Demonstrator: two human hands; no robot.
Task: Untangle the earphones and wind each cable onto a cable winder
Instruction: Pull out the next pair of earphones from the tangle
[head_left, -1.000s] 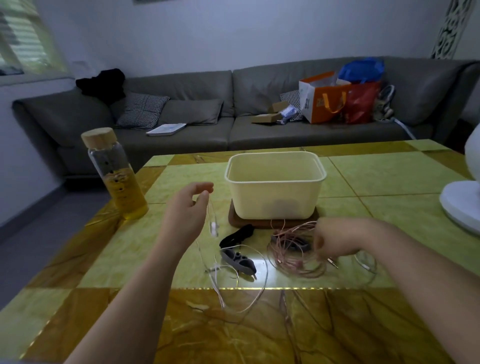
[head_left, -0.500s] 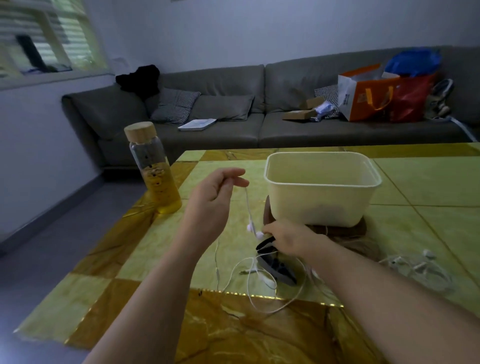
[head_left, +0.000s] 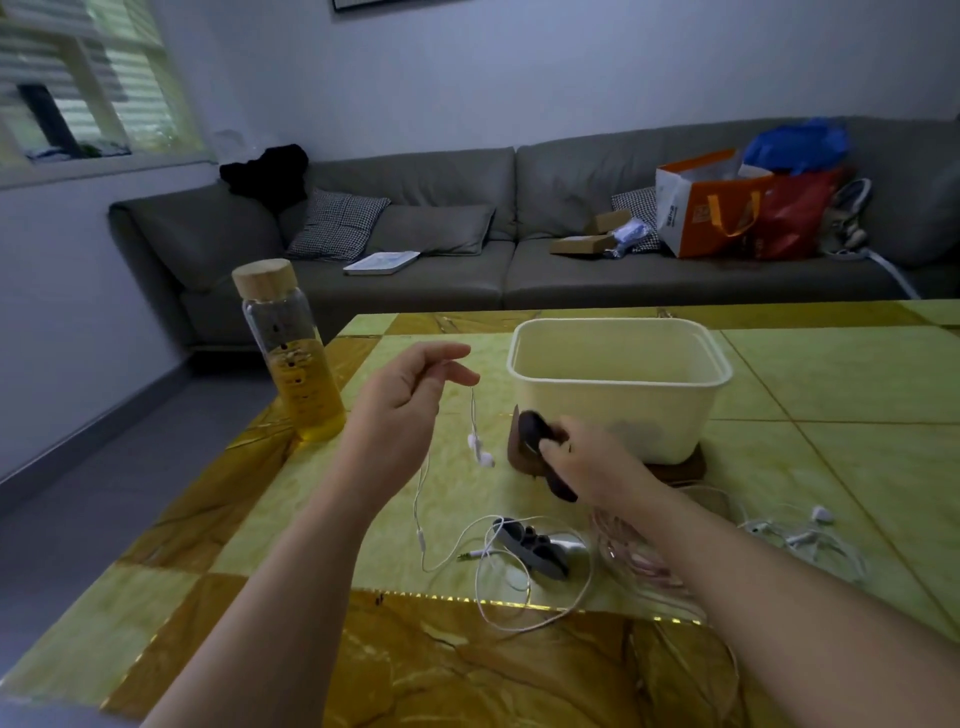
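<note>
Left hand (head_left: 410, 400) is raised left of the tub (head_left: 618, 384), thumb and forefinger pinching the cable of the white earphones (head_left: 480, 453). Both buds dangle below the pinch, off the tabletop (head_left: 857, 395), level with the tub's base.

From there we see the cable drop to the tabletop in front of the tub. It loops loosely over and around the grey winder (head_left: 535, 545), and the jack lies just left of that winder. No wraps on it that we can see.

Right hand (head_left: 582, 462) is at the tub's front-left corner, fingers curled round the black winder (head_left: 537, 431). The winder overlaps the brown board (head_left: 685, 470) under the tub. We can't tell whether it touches the board or is held clear.

The pink cable (head_left: 639, 558) lies in a loose pile in front of the tub, partly under our right forearm. The second white set (head_left: 802, 535) lies tangled in front of the tub's right end, apart from the pink pile.

The bottle (head_left: 293, 364), wooden cap, about half full of yellow liquid, stands upright well left of the tub near the tabletop edge. The sofa (head_left: 441, 270) is behind the tub.
</note>
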